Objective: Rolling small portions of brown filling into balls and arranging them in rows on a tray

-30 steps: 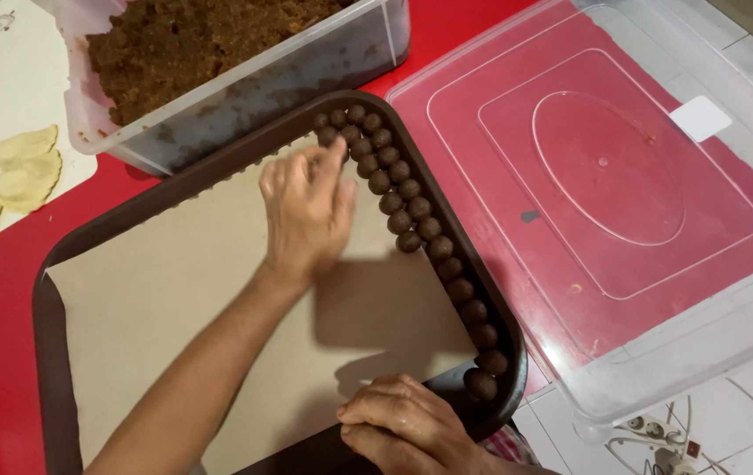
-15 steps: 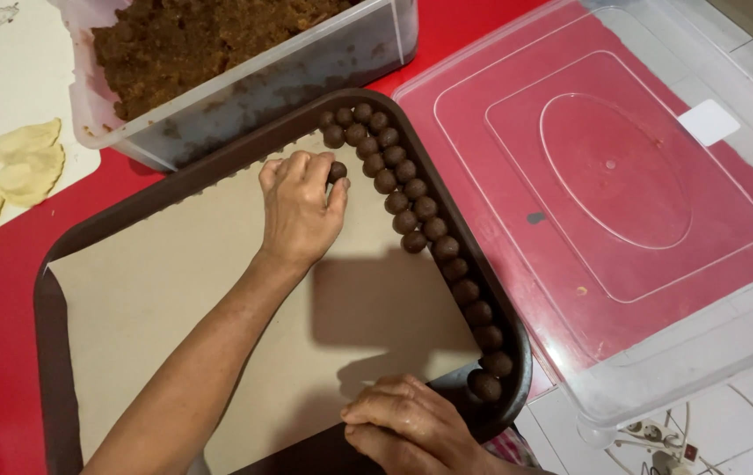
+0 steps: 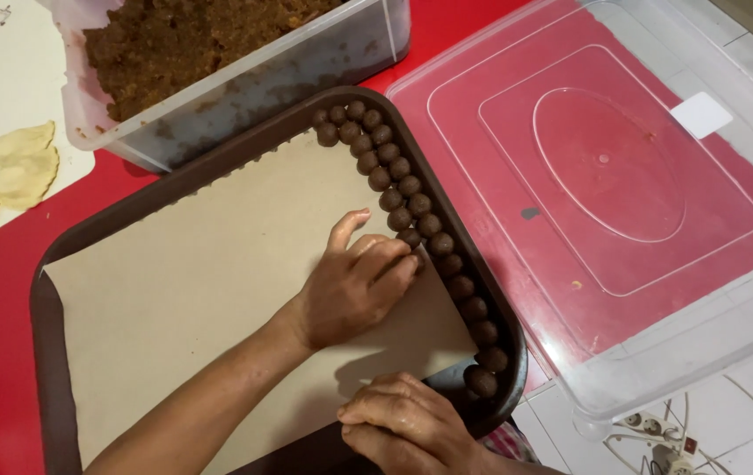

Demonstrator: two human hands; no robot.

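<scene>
Left hand (image 3: pixel 354 286) is pressing down on the paper (image 3: pixel 200 290) in the brown tray (image 3: pixel 42 308), fingers (image 3: pixel 385 268) curled w/ tips touching the dark balls (image 3: pixel 411 207) lining the right rim, prob. keeping rows tight. Can't tell if it's pinching one. Right hand (image 3: pixel 403 427) is resting closed at the near edge, contents hidden. Tub of brown mix (image 3: pixel 192 44) is sitting just behind.

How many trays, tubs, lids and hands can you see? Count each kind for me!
Brown tray: 1
Clear tub of brown filling: 1
Clear lid: 1
Hands: 2, the left hand and the right hand
Total: 5
</scene>
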